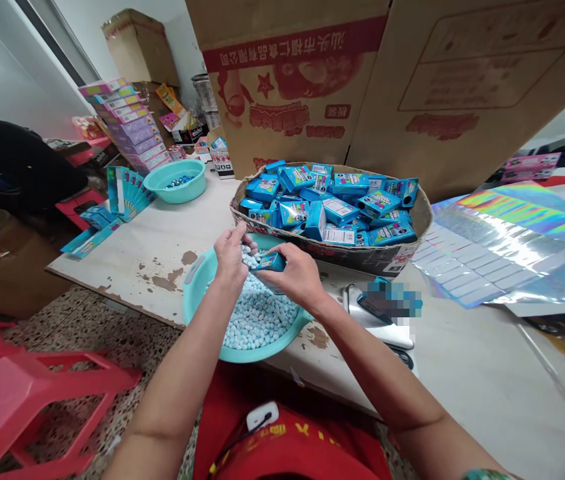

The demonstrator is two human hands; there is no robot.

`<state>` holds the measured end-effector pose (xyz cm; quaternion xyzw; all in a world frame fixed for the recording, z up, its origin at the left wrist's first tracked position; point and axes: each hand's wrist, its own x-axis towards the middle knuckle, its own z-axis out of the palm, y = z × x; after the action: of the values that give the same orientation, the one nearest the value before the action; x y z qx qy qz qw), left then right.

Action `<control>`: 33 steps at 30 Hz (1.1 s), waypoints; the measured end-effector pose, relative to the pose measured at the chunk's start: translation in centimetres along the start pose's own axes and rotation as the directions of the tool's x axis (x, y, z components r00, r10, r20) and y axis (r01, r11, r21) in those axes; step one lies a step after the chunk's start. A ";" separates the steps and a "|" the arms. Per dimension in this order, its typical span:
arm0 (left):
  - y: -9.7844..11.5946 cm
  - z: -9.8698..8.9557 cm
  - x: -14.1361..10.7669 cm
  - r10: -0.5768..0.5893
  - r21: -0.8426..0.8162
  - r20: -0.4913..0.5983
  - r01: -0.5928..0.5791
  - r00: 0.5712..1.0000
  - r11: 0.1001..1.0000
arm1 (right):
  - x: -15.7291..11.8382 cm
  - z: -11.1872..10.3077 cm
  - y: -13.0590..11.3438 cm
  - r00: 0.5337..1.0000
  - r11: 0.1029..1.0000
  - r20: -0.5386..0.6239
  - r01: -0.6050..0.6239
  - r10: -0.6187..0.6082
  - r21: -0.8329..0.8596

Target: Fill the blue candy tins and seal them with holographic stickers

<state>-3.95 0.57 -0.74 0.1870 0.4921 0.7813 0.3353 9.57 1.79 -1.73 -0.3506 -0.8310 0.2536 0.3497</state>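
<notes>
A turquoise basin point(193, 337) full of small pale blue and white candies point(262, 317) stands at the table's near edge. Over its far side, my right hand point(298, 272) grips a small blue candy box point(271, 262), which lies tilted toward my left hand. My left hand point(232, 253) is closed around some of the candies, close to the end of the box. Behind the basin, a cut-down carton point(402, 250) holds a heap of similar blue boxes point(340, 210). Right of the basin sits a scale point(387, 333) with a blurred blue item on it.
Large cardboard cartons point(292, 100) rise behind the heap. Holographic sheets point(507, 247) cover the right of the table. At left are a second turquoise basin point(175, 190), flat blue cartons point(127, 193), red stools point(37, 400) and a person in black point(27, 160).
</notes>
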 end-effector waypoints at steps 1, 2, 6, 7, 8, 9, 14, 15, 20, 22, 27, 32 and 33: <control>0.0 0.0 0.0 -0.004 -0.001 0.002 0.004 1.000 1.000 | 0.0 0.0 0.1 1.000 1.000 -0.010 0.011 -0.011 -0.014; -0.1 0.0 0.0 -0.023 0.006 -0.003 0.023 1.000 1.000 | 0.1 0.1 0.2 1.000 0.999 -0.006 0.020 -0.020 -0.027; -0.5 0.0 0.1 -0.067 0.029 -0.003 0.067 0.998 0.997 | 0.2 0.8 0.6 0.999 0.999 0.039 0.034 -0.032 -0.037; -0.6 -0.1 0.1 -0.035 0.028 0.001 0.035 0.999 0.999 | 0.2 1.0 0.6 0.999 0.999 0.028 0.027 -0.026 -0.034; -0.6 -0.1 0.1 -0.005 0.030 -0.003 0.005 1.000 1.000 | 0.3 1.1 0.6 1.000 0.999 0.016 0.017 -0.016 -0.032; -0.6 -0.1 0.1 0.008 0.039 -0.015 -0.007 1.000 0.999 | 0.3 1.1 0.6 1.000 1.000 0.007 0.006 -0.006 -0.029; 0.5 0.2 -0.2 0.011 0.092 -0.008 -0.010 1.000 0.996 | 0.4 0.2 -0.3 1.000 0.998 0.015 -0.013 0.012 0.060; 0.9 0.2 -0.3 0.038 0.091 0.010 -0.038 0.999 0.995 | 0.4 -0.1 -0.5 1.000 0.996 0.008 -0.002 0.001 0.089; 0.9 0.4 -0.4 0.041 0.131 0.040 -0.046 0.998 0.990 | 0.5 -0.8 -0.8 1.000 0.990 0.018 -0.022 0.020 0.137; 0.5 0.4 -0.4 -0.023 0.142 0.013 0.021 1.000 0.990 | 0.4 -0.7 -0.7 0.998 0.990 0.048 -0.054 0.048 0.129; 0.1 0.6 -0.8 0.031 0.104 0.040 -0.035 0.999 0.994 | 0.2 -0.3 -0.2 0.997 0.987 0.029 -0.072 0.068 0.141; 0.4 0.4 -1.1 -0.003 0.128 0.023 0.000 1.000 0.992 | 0.3 -0.1 0.3 0.995 0.983 0.075 -0.083 0.071 0.166; 0.4 0.3 -1.2 0.008 0.125 0.027 -0.011 1.000 0.992 | 0.3 -0.1 0.3 0.995 0.981 0.071 -0.078 0.066 0.180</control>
<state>-3.07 -0.22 -0.16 0.2202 0.5350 0.7478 0.3256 9.62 2.19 -1.78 -0.3385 -0.8019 0.3524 0.3439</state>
